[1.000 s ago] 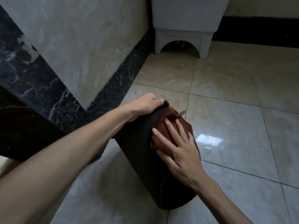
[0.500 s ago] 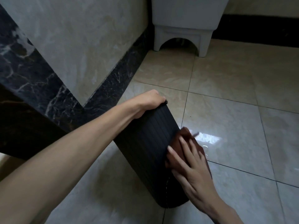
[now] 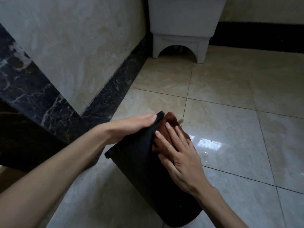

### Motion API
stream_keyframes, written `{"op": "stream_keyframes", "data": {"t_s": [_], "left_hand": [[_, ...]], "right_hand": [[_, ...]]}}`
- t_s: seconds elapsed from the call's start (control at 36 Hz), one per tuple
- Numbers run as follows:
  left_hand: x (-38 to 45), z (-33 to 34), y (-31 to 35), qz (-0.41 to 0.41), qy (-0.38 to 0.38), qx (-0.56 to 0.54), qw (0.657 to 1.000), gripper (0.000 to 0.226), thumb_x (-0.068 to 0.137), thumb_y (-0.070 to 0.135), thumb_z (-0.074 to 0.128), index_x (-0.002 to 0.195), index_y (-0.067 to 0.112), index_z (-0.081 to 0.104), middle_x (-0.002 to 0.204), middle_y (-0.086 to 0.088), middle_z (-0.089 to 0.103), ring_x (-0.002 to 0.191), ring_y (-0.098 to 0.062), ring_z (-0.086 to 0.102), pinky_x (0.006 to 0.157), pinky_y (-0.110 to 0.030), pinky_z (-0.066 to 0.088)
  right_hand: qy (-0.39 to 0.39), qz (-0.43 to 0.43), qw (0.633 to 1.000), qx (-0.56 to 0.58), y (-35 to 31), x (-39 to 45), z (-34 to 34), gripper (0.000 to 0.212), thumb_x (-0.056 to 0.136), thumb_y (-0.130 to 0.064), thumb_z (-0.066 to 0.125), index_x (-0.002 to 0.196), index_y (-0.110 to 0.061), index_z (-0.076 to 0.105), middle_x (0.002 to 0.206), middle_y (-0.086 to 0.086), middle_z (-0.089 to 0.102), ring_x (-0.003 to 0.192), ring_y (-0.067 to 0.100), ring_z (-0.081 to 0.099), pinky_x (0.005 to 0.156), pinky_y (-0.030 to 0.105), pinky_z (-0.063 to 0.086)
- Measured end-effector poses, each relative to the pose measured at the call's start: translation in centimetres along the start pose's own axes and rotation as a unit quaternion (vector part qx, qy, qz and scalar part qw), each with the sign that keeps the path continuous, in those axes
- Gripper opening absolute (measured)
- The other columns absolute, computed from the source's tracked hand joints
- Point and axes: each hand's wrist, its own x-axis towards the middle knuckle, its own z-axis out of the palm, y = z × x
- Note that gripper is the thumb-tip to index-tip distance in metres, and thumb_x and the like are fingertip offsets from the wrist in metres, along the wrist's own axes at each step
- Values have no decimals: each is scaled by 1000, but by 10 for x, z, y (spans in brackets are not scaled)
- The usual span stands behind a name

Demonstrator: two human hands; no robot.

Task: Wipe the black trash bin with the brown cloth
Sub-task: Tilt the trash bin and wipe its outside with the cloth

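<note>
- Two bare hands work one black trash bin (image 3: 143, 162), which lies tilted on the tiled floor (image 3: 230, 112) near the dark marble skirting (image 3: 105, 97), rim end up and away, closed base toward the camera.
- Left hand (image 3: 131, 127) is laid open and flat against the bin's upper left side beside the rim; it braces rather than grips, so a hard stroke could push the bin out from under it.
- Right hand (image 3: 179, 155) presses the brown cloth (image 3: 171, 129) with spread fingers onto the bin's right flank near the rim; nothing is pinched, so the cloth could bunch or slide off the curved wall.
- Only the base edge seems to bear on the floor, and the tiles look glossy with a wet glint to the right, so the bin may skid or roll.
- Judging by the cloth's place, the lower half and far side are likely left to wipe.
- White plastic basin stand (image 3: 181, 38) sits well apart at the wall corner, out of reach.
</note>
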Motion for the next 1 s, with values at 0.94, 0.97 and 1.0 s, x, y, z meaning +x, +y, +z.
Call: {"op": "stream_keyframes", "data": {"t_s": [0.94,0.97,1.0], "left_hand": [[17,7,19,36,220,112,968,33,101,23,56,99,-5,73,96,-26,74,77,-29,68,74,-39,55],[17,7,19,37,221,103,969,33,101,22,56,100,-7,72,96,-27,74,77,-29,66,73,-37,53],[16,7,18,36,222,96,970,33,101,20,56,100,-8,72,95,-28,73,77,-29,66,74,-36,52]], "right_hand": [[-23,43,994,95,-12,-3,13,58,87,-81,-1,144,-72,-2,163,-32,-16,156,13,-14,125,57,8],[-24,29,996,85,-19,6,11,58,88,-80,-1,145,-71,-2,164,-30,-17,156,15,-16,124,58,7],[-27,16,997,72,-25,11,10,58,89,-78,0,146,-69,-3,165,-28,-18,156,17,-18,124,60,6]]}}
